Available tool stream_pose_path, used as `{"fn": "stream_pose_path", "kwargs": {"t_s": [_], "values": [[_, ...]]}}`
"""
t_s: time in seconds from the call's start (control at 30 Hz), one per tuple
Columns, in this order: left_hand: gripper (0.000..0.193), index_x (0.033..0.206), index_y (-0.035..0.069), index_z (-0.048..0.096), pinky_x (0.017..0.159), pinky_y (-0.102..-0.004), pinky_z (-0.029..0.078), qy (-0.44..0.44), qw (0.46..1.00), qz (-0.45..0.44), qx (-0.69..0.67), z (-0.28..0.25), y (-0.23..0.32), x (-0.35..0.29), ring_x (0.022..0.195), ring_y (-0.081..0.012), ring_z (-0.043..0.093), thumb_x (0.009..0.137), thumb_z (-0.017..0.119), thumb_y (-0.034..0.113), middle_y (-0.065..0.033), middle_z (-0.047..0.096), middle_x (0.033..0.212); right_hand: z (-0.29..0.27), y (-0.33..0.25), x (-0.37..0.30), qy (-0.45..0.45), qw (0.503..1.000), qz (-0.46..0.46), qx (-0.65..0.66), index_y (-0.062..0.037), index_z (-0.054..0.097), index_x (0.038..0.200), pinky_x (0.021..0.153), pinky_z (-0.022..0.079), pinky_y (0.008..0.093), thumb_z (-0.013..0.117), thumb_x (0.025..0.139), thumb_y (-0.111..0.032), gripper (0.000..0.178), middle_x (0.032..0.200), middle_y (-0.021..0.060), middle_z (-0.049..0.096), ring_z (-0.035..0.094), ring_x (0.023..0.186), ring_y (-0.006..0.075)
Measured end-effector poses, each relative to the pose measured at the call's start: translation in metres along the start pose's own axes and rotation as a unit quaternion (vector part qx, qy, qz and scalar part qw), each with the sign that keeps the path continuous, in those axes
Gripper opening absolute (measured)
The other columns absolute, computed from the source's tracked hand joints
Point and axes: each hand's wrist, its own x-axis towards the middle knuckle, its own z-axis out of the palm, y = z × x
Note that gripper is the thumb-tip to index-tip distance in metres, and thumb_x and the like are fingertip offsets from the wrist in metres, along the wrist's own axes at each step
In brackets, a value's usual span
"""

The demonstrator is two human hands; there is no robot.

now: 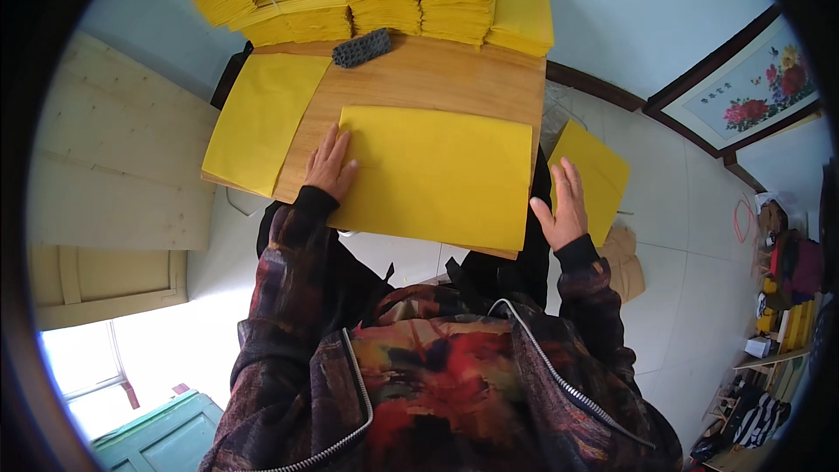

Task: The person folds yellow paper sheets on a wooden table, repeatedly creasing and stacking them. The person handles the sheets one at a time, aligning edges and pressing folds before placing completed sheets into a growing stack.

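Observation:
A large sheet of yellow paper [437, 177] lies in front of me, its near edge close to the front of the wooden table [419, 79]. My left hand [329, 166] rests flat at its left edge with the fingers stretched out. Just off the right edge, my right hand [562, 208] is upright with its thumb apart from the fingers, and nothing shows in it. Another yellow sheet or stack [262, 122] lies at the table's left side. More yellow paper [590, 175] is beyond the right edge, lower down behind my right hand.
Tall stacks of yellow paper [454, 0] line the back of the table. In front of them sits a dark grey textured roll [361, 48]. A framed flower picture [752, 87] leans at the right wall. Shelves with mixed goods [778, 332] stand far right; a brown bag-like thing [622, 264] is on the floor.

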Motion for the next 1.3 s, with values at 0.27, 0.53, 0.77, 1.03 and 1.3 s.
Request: {"fn": "stream_pose_path", "kwargs": {"t_s": [0.27,0.53,0.77,1.03,1.3], "values": [[0.079,0.137,0.009,0.043,0.112,-0.0455,0.026,-0.042,0.996,0.074,-0.001,-0.033,0.015,-0.072,0.137,-0.0351,0.029,0.07,0.077,0.032,-0.0156,0.031,0.148,-0.02,-0.042,-0.008,-0.139,0.982,-0.13,0.016,0.0021,0.046,0.128,0.107,0.031,0.0457,0.073,0.074,-0.037,0.072,0.144,0.0151,0.036,0.035,0.132,0.0353],[0.08,0.133,0.015,0.045,0.11,-0.046,0.028,0.004,0.989,0.107,0.102,-0.028,0.026,-0.089,0.135,-0.0314,0.033,0.061,0.079,0.022,-0.0107,0.04,0.141,-0.012,-0.039,-0.015,-0.164,0.976,-0.138,-0.033,0.0001,0.044,0.131,0.107,0.028,0.0516,0.071,0.073,-0.047,0.079,0.143,0.0146,0.036,0.035,0.132,0.0335],[0.067,0.127,0.013,0.049,0.107,-0.046,0.031,0.055,0.986,0.103,0.119,-0.016,0.024,-0.099,0.132,-0.0317,0.038,0.063,0.065,0.005,-0.0122,0.044,0.137,-0.012,-0.044,-0.013,-0.15,0.974,-0.167,-0.008,0.0018,0.046,0.126,0.103,0.032,0.0488,0.074,0.071,-0.038,0.074,0.14,0.0163,0.039,0.039,0.127,0.0365],[0.06,0.127,0.002,0.051,0.104,-0.0353,0.037,0.04,0.984,0.08,-0.152,-0.054,0.007,-0.093,0.126,-0.0337,0.046,0.068,0.051,-0.007,-0.0183,0.05,0.132,-0.023,-0.007,-0.01,-0.005,0.998,-0.029,0.051,-0.0005,0.052,0.119,0.097,0.042,0.0414,0.061,0.086,-0.018,0.037,0.128,0.0161,0.053,0.05,0.118,0.0357],[0.049,0.129,0.001,0.05,0.092,-0.0345,0.046,0.097,0.976,-0.097,-0.171,-0.013,-0.027,-0.019,0.111,-0.0257,0.057,0.082,0.061,0.008,-0.0155,0.057,0.123,0.014,0.008,0.05,0.036,0.988,0.059,0.137,-0.0006,0.057,0.105,0.091,0.045,0.039,0.064,0.082,-0.012,0.026,0.112,0.0184,0.056,0.054,0.106,0.0347]]}}
